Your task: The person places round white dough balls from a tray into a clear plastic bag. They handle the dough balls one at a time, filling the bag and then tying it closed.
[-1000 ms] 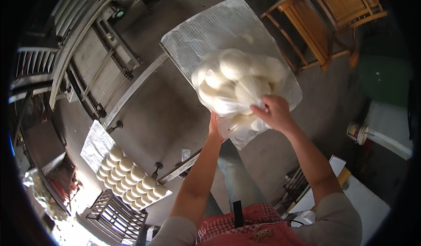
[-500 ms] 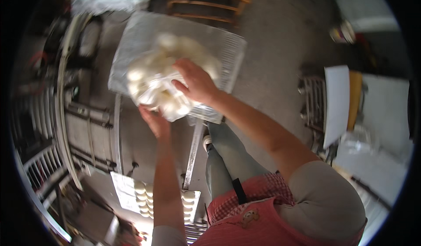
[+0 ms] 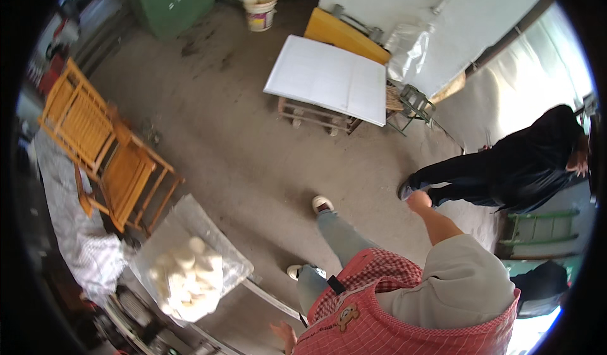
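A clear plastic bag of white round buns (image 3: 186,279) rests on a plastic-covered board (image 3: 231,263) at the lower left. My left hand (image 3: 282,335) hangs low beside my apron, a short way right of the board. Its fingers are apart and nothing is in them; the wrist is partly cut off by the apron. Out to the right, over the floor, my right hand (image 3: 419,201) has its fingers curled in, with no object showing. Neither hand touches the bag.
A wooden folding chair (image 3: 123,171) stands behind the board. Ahead, a white panel (image 3: 332,76) lies on a low wheeled frame, near a bucket (image 3: 259,12). A person in dark clothes (image 3: 506,165) stands at the right, near a green metal rack (image 3: 542,228).
Both my hands have come off the bag of buns. My view has swung to the right, so the board now sits lower left and the dark-clothed person has come into sight.
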`<action>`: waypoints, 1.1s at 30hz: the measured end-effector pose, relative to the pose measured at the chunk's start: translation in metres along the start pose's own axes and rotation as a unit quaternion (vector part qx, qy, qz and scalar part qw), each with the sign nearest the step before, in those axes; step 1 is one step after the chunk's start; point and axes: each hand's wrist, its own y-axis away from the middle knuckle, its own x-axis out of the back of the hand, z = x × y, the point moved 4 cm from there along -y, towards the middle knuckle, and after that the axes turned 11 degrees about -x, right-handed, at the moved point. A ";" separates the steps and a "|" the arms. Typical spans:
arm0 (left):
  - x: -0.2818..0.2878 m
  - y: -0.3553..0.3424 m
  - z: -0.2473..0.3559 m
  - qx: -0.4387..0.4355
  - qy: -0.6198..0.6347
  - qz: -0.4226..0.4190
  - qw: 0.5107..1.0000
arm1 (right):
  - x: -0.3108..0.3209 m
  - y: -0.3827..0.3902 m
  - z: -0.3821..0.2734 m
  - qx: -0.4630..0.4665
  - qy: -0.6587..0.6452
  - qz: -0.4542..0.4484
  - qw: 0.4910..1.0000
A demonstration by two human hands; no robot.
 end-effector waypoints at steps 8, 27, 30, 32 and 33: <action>-0.110 -0.044 0.259 -0.086 0.209 0.048 0.973 | 0.072 -0.250 0.183 -0.245 -0.462 0.049 0.851; -0.353 0.093 0.783 -0.183 -0.122 0.035 0.975 | 0.297 -0.943 0.293 -0.058 -0.383 0.321 0.864; -0.376 0.126 0.797 -0.176 -0.072 0.026 0.981 | 0.237 -0.906 0.250 0.050 -0.164 0.280 0.945; -0.386 0.149 0.816 -0.140 0.019 -0.027 0.990 | 0.217 -0.828 0.201 0.214 -0.166 0.165 0.948; -0.378 0.176 0.802 -0.092 0.095 -0.062 0.989 | 0.228 -0.722 0.156 0.304 -0.310 0.109 0.894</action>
